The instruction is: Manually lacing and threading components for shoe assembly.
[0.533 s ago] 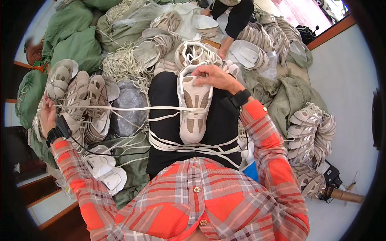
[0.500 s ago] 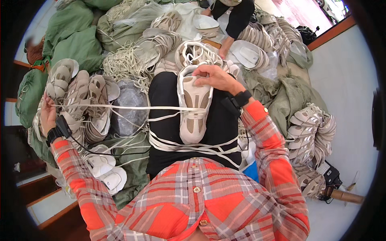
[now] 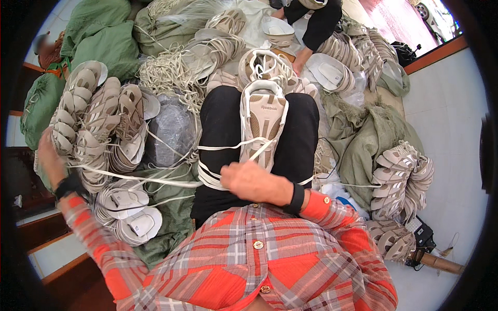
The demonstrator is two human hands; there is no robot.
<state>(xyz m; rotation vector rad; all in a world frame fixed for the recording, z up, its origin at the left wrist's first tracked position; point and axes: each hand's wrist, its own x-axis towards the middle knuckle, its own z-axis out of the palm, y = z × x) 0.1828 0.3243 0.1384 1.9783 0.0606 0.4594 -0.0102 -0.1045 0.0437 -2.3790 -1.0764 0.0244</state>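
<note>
A beige shoe upper [image 3: 263, 116] with mesh panels rests upright on my black-clad lap, its collar away from me. My right hand [image 3: 251, 181] is closed over its toe end, gripping a white shoelace [image 3: 261, 151] that rises to the upper's lacing. Out at the left, my left hand [image 3: 51, 163] is smeared by motion, and its fingers cannot be made out. A long stretch of white lace [image 3: 140, 179] runs from beside it to my lap. More laces [image 3: 208, 176] lie looped across my thighs.
Stacked beige uppers [image 3: 98, 122] stand left, near a clear plastic-wrapped bundle [image 3: 170, 132]. A heap of laces [image 3: 168, 78] lies beyond. More uppers [image 3: 397, 179] and green sacking [image 3: 358, 129] are at right. Another person's hand [image 3: 301, 61] is at the far side.
My right hand has come off the upper's collar down to its toe end and taken a lace. My left hand has moved slightly down and left. The view has shifted slightly.
</note>
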